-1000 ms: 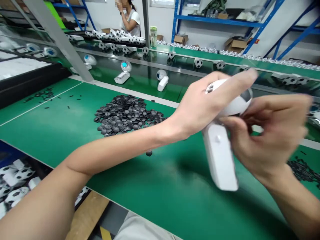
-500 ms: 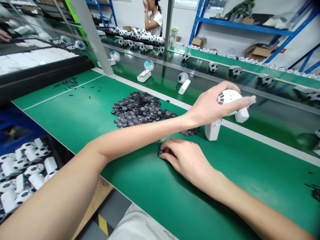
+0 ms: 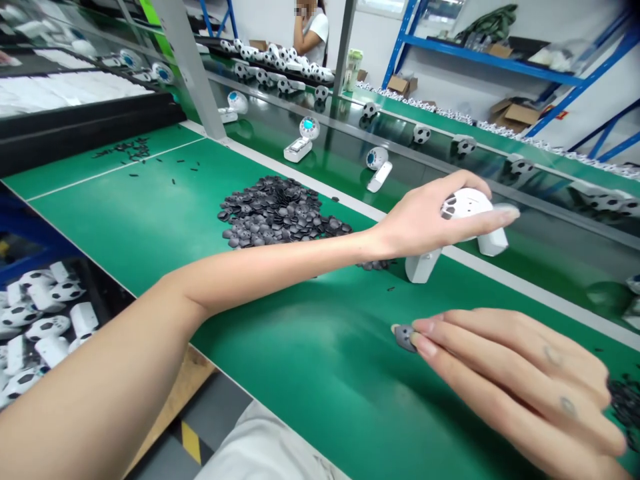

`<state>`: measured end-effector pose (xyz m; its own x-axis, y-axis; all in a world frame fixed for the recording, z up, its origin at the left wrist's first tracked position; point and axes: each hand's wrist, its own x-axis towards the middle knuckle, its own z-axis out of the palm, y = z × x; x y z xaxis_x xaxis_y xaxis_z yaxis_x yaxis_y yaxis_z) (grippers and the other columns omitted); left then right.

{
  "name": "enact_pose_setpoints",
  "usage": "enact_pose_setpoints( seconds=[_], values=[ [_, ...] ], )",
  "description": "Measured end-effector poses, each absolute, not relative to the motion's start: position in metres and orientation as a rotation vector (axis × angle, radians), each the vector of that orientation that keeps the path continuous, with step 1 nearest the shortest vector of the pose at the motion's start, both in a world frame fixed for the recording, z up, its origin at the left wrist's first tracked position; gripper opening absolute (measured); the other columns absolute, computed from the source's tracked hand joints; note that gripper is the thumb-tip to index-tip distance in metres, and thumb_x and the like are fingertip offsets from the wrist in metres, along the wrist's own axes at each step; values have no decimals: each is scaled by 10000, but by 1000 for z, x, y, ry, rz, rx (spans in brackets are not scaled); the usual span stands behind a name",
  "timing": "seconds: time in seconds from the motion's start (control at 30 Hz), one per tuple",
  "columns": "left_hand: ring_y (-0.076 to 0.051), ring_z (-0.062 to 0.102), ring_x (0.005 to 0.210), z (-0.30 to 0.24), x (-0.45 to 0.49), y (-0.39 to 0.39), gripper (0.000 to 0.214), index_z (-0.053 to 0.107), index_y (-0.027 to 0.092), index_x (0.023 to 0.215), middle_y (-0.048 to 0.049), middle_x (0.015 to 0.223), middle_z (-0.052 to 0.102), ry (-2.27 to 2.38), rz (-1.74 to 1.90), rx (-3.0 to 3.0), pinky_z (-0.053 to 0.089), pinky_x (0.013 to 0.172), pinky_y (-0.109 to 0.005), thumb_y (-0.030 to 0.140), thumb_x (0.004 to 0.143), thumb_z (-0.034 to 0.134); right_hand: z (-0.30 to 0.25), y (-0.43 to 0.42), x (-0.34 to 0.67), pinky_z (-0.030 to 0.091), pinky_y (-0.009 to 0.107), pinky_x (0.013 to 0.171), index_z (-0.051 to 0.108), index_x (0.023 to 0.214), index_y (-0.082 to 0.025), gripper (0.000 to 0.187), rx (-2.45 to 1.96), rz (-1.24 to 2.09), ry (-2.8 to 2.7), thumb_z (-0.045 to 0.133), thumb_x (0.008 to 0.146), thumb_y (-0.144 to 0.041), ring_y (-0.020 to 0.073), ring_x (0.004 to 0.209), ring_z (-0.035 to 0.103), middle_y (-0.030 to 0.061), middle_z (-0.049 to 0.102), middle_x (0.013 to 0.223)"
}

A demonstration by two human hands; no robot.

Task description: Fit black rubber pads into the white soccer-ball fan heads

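From the head camera, the left hand [image 3: 417,223] curls closed around a white plastic football-patterned gadget [image 3: 467,207], hiding part of its round head, while its white base juts down over the green tabletop [image 3: 310,380]. The right hand [image 3: 520,380], its wrist cut off by the frame, pinches a small grey hexagonal patch [image 3: 405,338] at the fingertips, the thumb out of sight. A heap of dark grey patches [image 3: 280,210] lies on the tabletop beyond the left forearm.
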<state>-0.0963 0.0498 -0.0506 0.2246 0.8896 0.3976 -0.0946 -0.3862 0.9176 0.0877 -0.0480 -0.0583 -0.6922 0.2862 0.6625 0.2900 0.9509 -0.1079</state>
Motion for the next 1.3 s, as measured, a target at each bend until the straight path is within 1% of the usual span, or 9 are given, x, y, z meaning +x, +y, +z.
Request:
enact_pose_setpoints(
  seconds=[0.13, 0.27, 0.47, 0.67, 0.77, 0.87, 0.97, 1.1, 1.3],
  values=[
    [-190, 675, 810, -53, -98, 50, 346, 651, 231, 1017, -29, 934, 719, 793, 1312, 1612, 502, 683, -277, 525, 923, 806, -48, -49, 91, 710, 409, 866, 788, 1292, -414, 355, -475, 69, -2387, 649, 1051, -193, 279, 1040, 829, 6, 852, 1173],
    [-173, 649, 794, -51, -101, 55, 358, 659, 225, 1053, -26, 946, 722, 865, 1231, 1696, 478, 688, -273, 538, 930, 784, -43, -37, 88, 709, 320, 762, 807, 1202, -333, 322, -378, 8, -2335, 683, 1013, -104, 228, 922, 845, -1, 863, 1103],
    [-173, 586, 776, -39, -110, 62, 540, 623, 186, 806, -30, 847, 677, 1096, 1105, 1789, 420, 700, -284, 692, 995, 616, -34, -13, 86, 579, 260, 553, 817, 1081, -312, 318, -667, -345, -1902, 767, 942, -31, 163, 707, 782, 0, 842, 938],
    [-145, 460, 515, -26, -132, 75, 739, 618, 192, 697, -31, 600, 554, 1157, 674, 1573, 335, 485, -280, 915, 848, 610, -17, -6, 100, 660, 330, 700, 832, 1029, -344, 282, -691, -232, -1835, 758, 969, -79, 212, 781, 823, -30, 861, 953],
    [-159, 561, 472, -16, -141, 74, 765, 697, 164, 761, -80, 623, 663, 1108, 430, 1429, 437, 443, -266, 929, 764, 679, -17, -6, 100, 649, 312, 650, 832, 1067, -340, 269, -712, -191, -1839, 774, 965, -98, 202, 735, 825, -36, 868, 967],
    [-187, 692, 565, -12, -141, 68, 714, 729, 146, 935, -117, 785, 776, 1040, 456, 1333, 583, 527, -271, 818, 714, 828, -20, -4, 97, 630, 293, 603, 818, 1044, -307, 223, -721, -129, -1832, 776, 964, -103, 191, 701, 816, -29, 864, 927],
    [-226, 791, 751, -11, -134, 60, 627, 692, 189, 1167, -83, 956, 811, 883, 645, 1216, 670, 665, -306, 503, 707, 979, -20, -3, 97, 664, 289, 707, 799, 1009, -282, 227, -690, -25, -1843, 742, 973, -66, 202, 824, 840, -18, 865, 949],
    [-224, 815, 914, -14, -124, 52, 630, 633, 242, 1291, -29, 1010, 799, 665, 854, 1052, 683, 783, -289, 163, 740, 930, -16, -2, 97, 665, 305, 779, 795, 914, -253, 199, -648, 42, -1801, 778, 938, -56, 199, 898, 812, 19, 846, 1003],
    [-176, 765, 771, -27, -112, 46, 461, 636, 192, 1245, -44, 971, 758, 645, 915, 932, 612, 612, -223, 311, 869, 875, -21, 5, 91, 613, 260, 654, 805, 841, -244, 128, -835, 371, -1651, 826, 910, -139, 157, 720, 744, -10, 814, 827]
  ],
)
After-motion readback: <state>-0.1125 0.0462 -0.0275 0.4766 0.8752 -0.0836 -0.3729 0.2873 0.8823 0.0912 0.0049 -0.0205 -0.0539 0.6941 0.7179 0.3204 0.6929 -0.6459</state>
